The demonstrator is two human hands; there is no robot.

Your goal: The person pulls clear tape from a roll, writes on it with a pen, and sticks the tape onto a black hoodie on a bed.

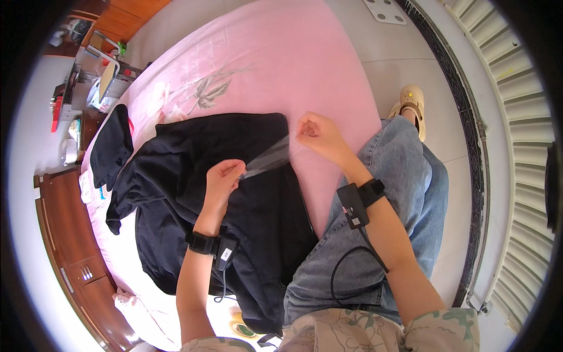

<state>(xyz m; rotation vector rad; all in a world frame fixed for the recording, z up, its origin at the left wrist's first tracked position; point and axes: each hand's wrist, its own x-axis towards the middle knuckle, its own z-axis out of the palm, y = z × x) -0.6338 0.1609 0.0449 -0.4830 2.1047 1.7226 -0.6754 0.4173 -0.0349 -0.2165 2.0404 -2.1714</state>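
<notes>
A strip of clear tape or film stretches slantwise between my two hands, over a black fleece-like garment. My left hand pinches the lower end of the strip between thumb and fingertips. At the upper end, my right hand has its fingers curled in around the strip; the exact grip there is partly hidden. The garment lies spread on a pink bed sheet, its left part bunched in folds. Both wrists wear a strapped black device with a cable.
Another black cloth piece lies on the bed's left side. A round yellowish object shows partly below the garment. My jeans-clad legs are at the right, near a radiator. A wooden cabinet stands left; a white scale is on the floor.
</notes>
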